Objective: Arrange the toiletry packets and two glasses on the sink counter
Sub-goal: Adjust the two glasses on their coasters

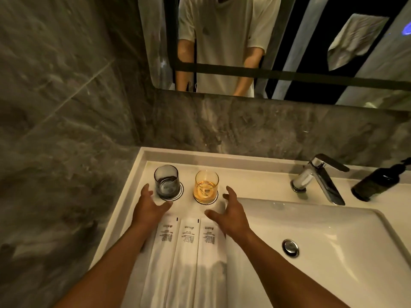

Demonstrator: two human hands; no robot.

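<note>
Two glasses stand upright on round scalloped coasters at the back left of the white sink counter [124, 196]: a grey glass [166, 181] on the left, an amber glass [206, 185] to its right. Three long white toiletry packets [185, 252] lie side by side in front of them, printed ends toward the glasses. My left hand [149, 207] hovers just in front and left of the grey glass, fingers apart, holding nothing. My right hand [231, 215] is spread open just right of the amber glass, above the rightmost packet's end.
The sink basin [333, 252] with its drain plug [290, 247] fills the right side. A chrome faucet [320, 178] and a dark pump bottle [378, 182] stand behind it. Grey marble walls close the left and back; a mirror [311, 52] hangs above.
</note>
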